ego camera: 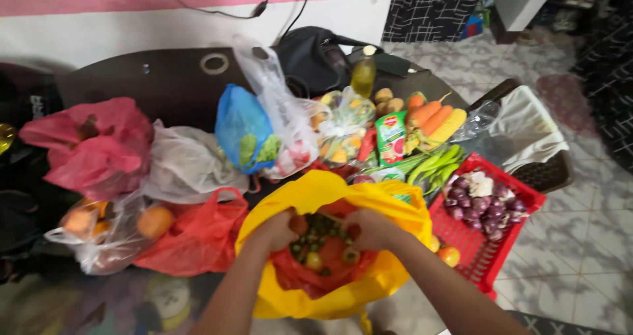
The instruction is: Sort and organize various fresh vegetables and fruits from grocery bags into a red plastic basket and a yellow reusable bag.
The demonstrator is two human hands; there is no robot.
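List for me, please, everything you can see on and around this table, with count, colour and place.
yellow bag: one, yellow, front centre, open
red inner bag: one, red, inside the yellow bag, holding small green and red fruits
red basket: one, red, right edge of the table, holding purple onions
carrots: several, orange, behind the basket
corn cob: one, yellow, beside the carrots
green beans: a bunch, green, centre right
oil bottle: one, yellowish, back centre
blue bag: one, blue, centre
pink bag: one, pink, left
clear bag of oranges: one, front left
left hand: at the bag mouth, grip on the rim
right hand: likewise, opposite side
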